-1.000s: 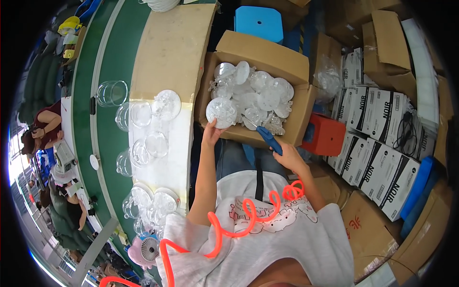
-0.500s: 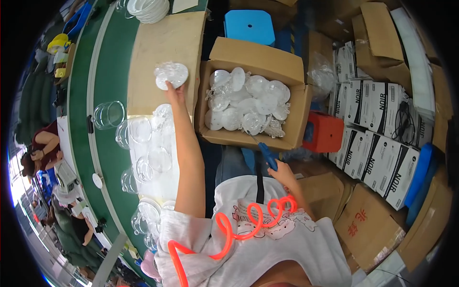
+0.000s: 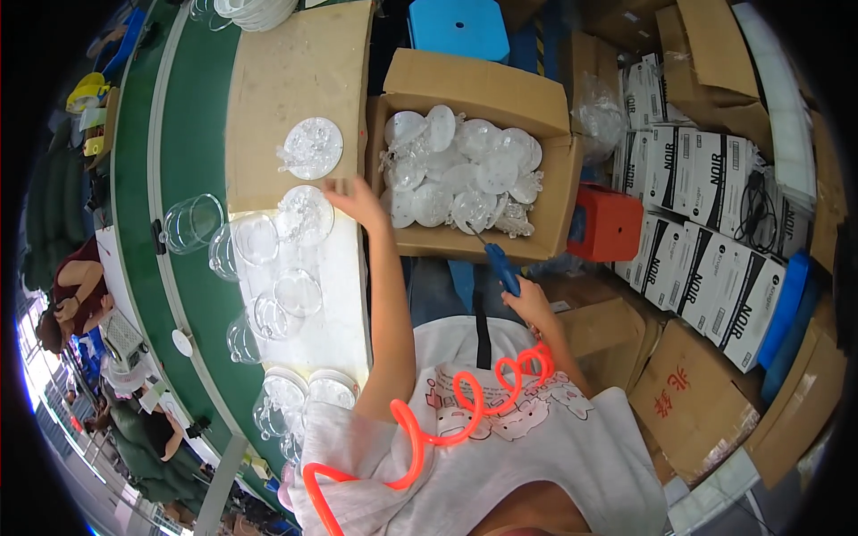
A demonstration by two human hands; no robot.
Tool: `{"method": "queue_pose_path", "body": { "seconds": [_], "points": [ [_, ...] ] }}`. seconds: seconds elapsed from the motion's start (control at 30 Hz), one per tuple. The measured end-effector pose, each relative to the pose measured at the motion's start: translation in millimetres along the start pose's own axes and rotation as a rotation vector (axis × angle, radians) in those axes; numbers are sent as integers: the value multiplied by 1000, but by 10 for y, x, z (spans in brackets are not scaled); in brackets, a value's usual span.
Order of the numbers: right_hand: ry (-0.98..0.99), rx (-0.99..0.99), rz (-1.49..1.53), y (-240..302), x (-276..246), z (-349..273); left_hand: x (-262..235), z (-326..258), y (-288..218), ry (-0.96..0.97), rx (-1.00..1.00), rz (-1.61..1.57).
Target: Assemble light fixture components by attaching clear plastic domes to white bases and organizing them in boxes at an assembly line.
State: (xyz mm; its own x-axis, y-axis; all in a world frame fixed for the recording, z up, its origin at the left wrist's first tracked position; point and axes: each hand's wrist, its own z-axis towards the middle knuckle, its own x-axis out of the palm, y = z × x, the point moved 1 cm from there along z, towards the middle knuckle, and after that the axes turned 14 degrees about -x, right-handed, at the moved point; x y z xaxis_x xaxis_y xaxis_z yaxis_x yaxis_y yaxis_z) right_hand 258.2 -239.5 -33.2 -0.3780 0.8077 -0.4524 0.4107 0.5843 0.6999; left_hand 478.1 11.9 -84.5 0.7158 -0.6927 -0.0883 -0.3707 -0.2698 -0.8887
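My left hand [image 3: 354, 202] is over the bench edge, blurred, its fingers stretched out with nothing seen in them. Beside its fingertips lies a round white disc with clear plastic pieces on it [image 3: 306, 215]. A similar disc [image 3: 313, 148] rests just beyond, on the brown board. My right hand [image 3: 531, 302] is wrapped round a blue air blow gun [image 3: 502, 269], whose thin nozzle points at the cardboard box [image 3: 483, 74]. Inside that box is a heap of clear and white round plastic pieces [image 3: 460, 170]. An orange coiled hose [image 3: 465, 406] runs across my front toward the right hand.
Clear cups [image 3: 298, 292] stand along the white part of the bench, beside a green belt [image 3: 201, 116]. A blue stool [image 3: 458, 29] stands behind the box and a red stool [image 3: 608, 222] to its right. Stacked cartons [image 3: 702, 259] fill the right side. Other people sit far left.
My left hand has let go of the disc, leaving it on the brown board, and has drawn back toward me and to the right. The right hand still holds the blow gun.
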Motion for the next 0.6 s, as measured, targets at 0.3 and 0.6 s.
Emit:
{"method": "queue_pose_path", "body": {
  "seconds": [0.3,0.6],
  "points": [
    [5,65,11,-79,199,-60,-509,503,2518,233,-231,996],
    [-38,166,151,-84,286,-179,-38,506,3042,612,-316,969]
  ]
}}
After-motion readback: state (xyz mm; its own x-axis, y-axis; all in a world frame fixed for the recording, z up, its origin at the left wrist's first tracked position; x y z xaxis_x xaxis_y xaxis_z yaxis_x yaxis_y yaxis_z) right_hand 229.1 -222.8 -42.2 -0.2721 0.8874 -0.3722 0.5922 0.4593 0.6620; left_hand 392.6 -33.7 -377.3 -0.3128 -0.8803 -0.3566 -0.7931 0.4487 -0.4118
